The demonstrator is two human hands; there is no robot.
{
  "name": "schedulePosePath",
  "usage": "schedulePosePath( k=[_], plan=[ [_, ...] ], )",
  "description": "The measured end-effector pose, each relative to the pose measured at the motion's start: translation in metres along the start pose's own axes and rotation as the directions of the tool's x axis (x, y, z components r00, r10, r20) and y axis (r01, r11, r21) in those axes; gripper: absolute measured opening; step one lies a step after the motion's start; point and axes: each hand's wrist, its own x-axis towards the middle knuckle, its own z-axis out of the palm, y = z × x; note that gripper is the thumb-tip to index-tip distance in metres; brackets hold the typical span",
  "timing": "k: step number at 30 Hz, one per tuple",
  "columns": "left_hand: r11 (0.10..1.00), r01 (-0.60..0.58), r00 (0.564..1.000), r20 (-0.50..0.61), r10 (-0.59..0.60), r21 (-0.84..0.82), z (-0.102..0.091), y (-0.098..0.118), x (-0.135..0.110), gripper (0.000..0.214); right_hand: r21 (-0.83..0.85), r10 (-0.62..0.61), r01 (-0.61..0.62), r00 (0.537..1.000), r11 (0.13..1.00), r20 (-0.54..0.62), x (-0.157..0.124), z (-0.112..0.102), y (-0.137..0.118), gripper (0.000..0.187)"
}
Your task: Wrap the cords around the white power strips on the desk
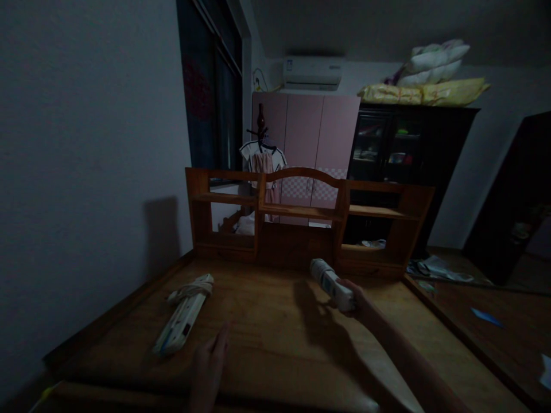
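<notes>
My right hand [355, 298] is closed around a white remote control [329, 281], held above the wooden desk [267, 321] and pointing up toward the far wall. My left hand [210, 361] lies flat on the desk top near its front edge, fingers stretched out, holding nothing. Just left of that hand a white power strip [181, 321] with its cord coiled at the far end lies on the desk.
A wooden shelf unit [301, 212] stands along the desk's back edge. Beyond it are a clothes stand, pink wardrobes, a wall air conditioner [312, 71] and a dark cabinet [404, 155] with bedding on top. The room is dim.
</notes>
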Motion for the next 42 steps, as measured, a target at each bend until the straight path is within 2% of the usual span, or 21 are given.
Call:
schedulePosePath(
  k=[2,4,7,10,15,18,21,25,29,32,36,39,42],
  plan=[
    [1.000,-0.002,1.000,0.007,0.002,0.019,0.001,0.002,-0.001,0.051,0.220,0.038,-0.077,0.983,0.972,0.178,0.007,0.038,-0.009,0.045],
    [0.999,0.001,1.000,0.023,-0.002,0.033,0.002,0.004,-0.002,0.053,0.245,0.042,-0.104,0.968,0.964,0.248,0.015,0.077,-0.018,0.041],
    [0.999,-0.027,0.999,0.040,0.026,0.038,0.002,0.008,-0.003,0.055,0.239,0.024,-0.110,0.941,0.965,0.337,0.028,0.131,-0.031,0.039],
    [0.998,-0.036,0.999,0.040,0.034,0.043,0.003,0.010,-0.004,0.055,0.207,-0.015,-0.072,0.920,0.976,0.392,0.043,0.177,-0.042,0.039],
    [0.999,-0.030,0.999,0.038,0.029,0.029,0.005,0.008,-0.004,0.054,0.027,-0.082,0.078,0.913,0.997,0.400,0.067,0.228,-0.057,0.038],
    [1.000,-0.022,0.999,0.047,0.021,0.018,0.006,0.007,-0.005,0.053,-0.130,-0.157,0.220,0.912,0.967,0.378,0.076,0.243,-0.061,0.042],
    [0.999,-0.033,0.998,0.051,0.032,0.014,0.007,0.006,-0.005,0.053,-0.302,-0.251,0.367,0.898,0.880,0.362,0.080,0.253,-0.061,0.050],
    [0.997,-0.056,0.998,0.037,0.055,0.046,0.008,0.008,-0.005,0.053,-0.526,-0.372,0.535,0.843,0.661,0.389,0.081,0.266,-0.064,0.060],
    [0.999,-0.026,0.998,0.059,0.024,0.032,0.008,0.011,-0.006,0.052,-0.677,-0.454,0.620,0.773,0.396,0.443,0.078,0.282,-0.073,0.064],
    [0.999,-0.021,0.998,0.052,0.019,0.029,0.008,0.011,-0.008,0.052,-0.717,-0.510,0.663,0.702,0.215,0.497,0.075,0.288,-0.079,0.058],
    [0.998,-0.027,0.999,0.035,0.025,0.055,0.009,0.011,-0.009,0.053,-0.690,-0.541,0.724,0.583,0.007,0.606,0.077,0.283,-0.082,0.055],
    [0.997,-0.035,0.999,0.032,0.033,0.065,0.010,0.013,-0.009,0.052,-0.655,-0.527,0.749,0.518,-0.102,0.674,0.084,0.273,-0.082,0.060],
    [0.999,-0.026,0.999,0.039,0.024,0.043,0.008,0.016,-0.010,0.051,-0.641,-0.506,0.749,0.494,-0.165,0.707,0.094,0.264,-0.079,0.065]
  ],
)
